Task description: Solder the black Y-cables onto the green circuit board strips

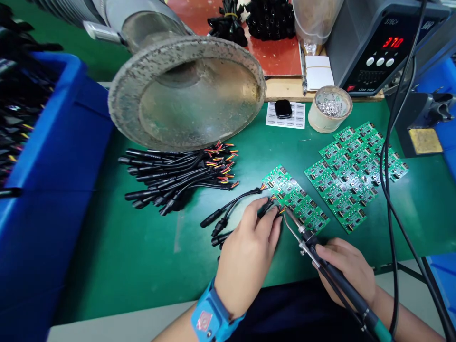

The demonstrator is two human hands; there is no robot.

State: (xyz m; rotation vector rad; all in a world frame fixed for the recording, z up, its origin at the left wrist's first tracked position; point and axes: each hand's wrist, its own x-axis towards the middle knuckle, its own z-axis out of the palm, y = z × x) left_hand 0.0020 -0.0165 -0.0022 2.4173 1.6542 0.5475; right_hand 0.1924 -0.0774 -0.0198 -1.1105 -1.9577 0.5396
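Note:
My left hand [247, 249], with a blue strap on its wrist, pinches a black cable [265, 207] whose coloured wire ends meet the edge of a green circuit board panel [297, 197]. In my right hand [347, 266] is a soldering iron [309, 240] with a thin metal feed tube alongside it. The iron's tip is at the wire ends by the board's near edge; whether it touches cannot be made out. Other black cables [231, 207] lie with their wires at the same edge, partly hidden by my left hand.
A pile of black cables [178, 173] lies left under a round metal fume hood [187, 92]. More circuit boards [351, 178] lie at right, crossed by hanging black cords [386, 190]. A solder station [377, 52], a tape roll [329, 111] and a blue bin [71, 142] stand around.

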